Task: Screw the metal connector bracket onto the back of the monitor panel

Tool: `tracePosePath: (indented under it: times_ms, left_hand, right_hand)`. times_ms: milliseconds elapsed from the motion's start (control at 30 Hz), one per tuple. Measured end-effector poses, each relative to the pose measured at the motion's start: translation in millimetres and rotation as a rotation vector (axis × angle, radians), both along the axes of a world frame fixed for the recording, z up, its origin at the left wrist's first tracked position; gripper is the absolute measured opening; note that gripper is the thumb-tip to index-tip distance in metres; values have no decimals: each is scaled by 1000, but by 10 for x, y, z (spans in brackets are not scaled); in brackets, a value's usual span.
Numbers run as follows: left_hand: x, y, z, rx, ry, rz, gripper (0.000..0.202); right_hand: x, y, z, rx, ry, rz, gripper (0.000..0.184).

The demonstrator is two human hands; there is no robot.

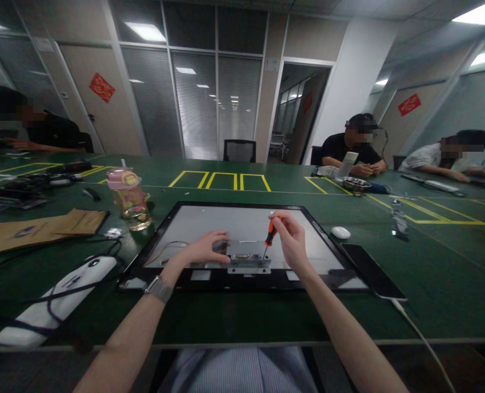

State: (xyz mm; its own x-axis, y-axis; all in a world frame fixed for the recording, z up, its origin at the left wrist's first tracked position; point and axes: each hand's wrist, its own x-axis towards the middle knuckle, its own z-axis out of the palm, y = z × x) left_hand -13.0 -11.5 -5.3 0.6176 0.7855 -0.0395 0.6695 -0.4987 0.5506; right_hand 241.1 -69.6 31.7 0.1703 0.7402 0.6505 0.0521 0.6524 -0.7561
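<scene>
A flat monitor panel (242, 224) lies face down on the green table, its grey metal back up inside a black frame. Near its front edge sits a small metal connector bracket (248, 256) with ports. My left hand (205, 248) rests on the panel, fingers touching the bracket's left end. My right hand (291, 237) holds a small screwdriver (270, 236) with an orange and black handle, held nearly upright with its tip down on the bracket's right side. Thin coloured wires (166, 248) run across the panel at the left.
A pink-lidded bottle (128, 199) stands left of the panel, brown cardboard (37, 229) further left. A white case with black cables (58, 303) lies front left. A phone with cable (371, 270) and a white mouse (341, 232) lie right. Other people sit at the far edges.
</scene>
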Motion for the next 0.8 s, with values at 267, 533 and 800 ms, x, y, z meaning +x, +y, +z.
tracePosePath:
  times_ms: [267, 533, 800]
  left_hand:
    - [6, -25, 37, -3, 18, -3, 74]
    - [10, -27, 48, -16, 27, 4, 76]
    - [13, -30, 51, -10, 48, 9, 75]
  right_hand:
    - [9, 12, 7, -29, 114, 143, 20]
    - [21, -3, 11, -15, 93, 114, 16]
    - [-37, -75, 52, 71, -41, -6, 24]
